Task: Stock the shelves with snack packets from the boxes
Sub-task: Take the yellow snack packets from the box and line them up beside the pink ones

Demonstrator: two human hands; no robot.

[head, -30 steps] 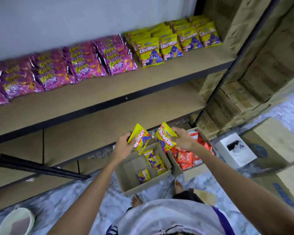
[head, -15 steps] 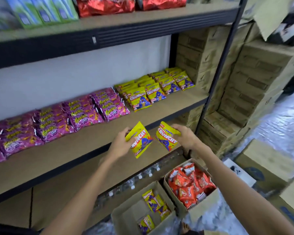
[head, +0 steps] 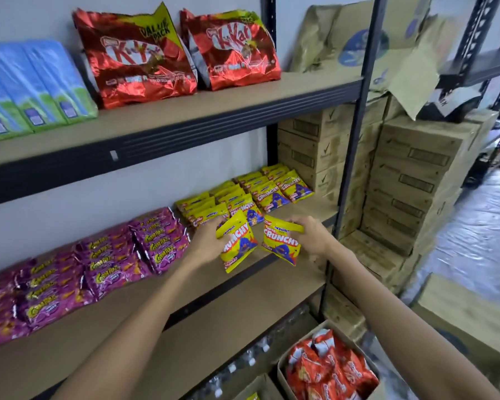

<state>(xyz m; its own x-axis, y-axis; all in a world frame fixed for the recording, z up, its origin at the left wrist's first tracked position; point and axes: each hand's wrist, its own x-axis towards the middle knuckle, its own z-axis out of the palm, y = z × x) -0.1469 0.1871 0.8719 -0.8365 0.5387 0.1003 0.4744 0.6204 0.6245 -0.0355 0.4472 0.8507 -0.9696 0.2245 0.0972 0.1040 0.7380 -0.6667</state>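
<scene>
Grips a yellow packet (head: 237, 243) in the left hand (head: 207, 241), fingers curled round its upper left edge, and holds it tilted over the front lip of the middle shelf (head: 185, 287). Pinches a second yellow packet (head: 280, 242) by its top right corner in the right hand (head: 312, 236), fingers bent over the crimped seam, just beside the first. Just beyond both hands, lying on the same shelf: rows of matching yellow packets (head: 269, 194), overlapped and running back toward the wall. Left of the left hand, farther along that shelf: rows of purple packets (head: 104, 264). Below the right forearm, on the floor: an open cardboard box (head: 283, 368) filled with orange-red packets (head: 329, 368). Left of that box, at the bottom edge: the corner of another box (head: 260, 385) with a scrap of yellow showing inside. Above both hands, on the upper shelf (head: 214, 108): two red bags (head: 139, 59) leaning against the wall and blue-green packs (head: 32, 88) to their left. Right of the right hand, past the shelf post (head: 355, 157): stacks of brown cartons (head: 416, 174).
</scene>
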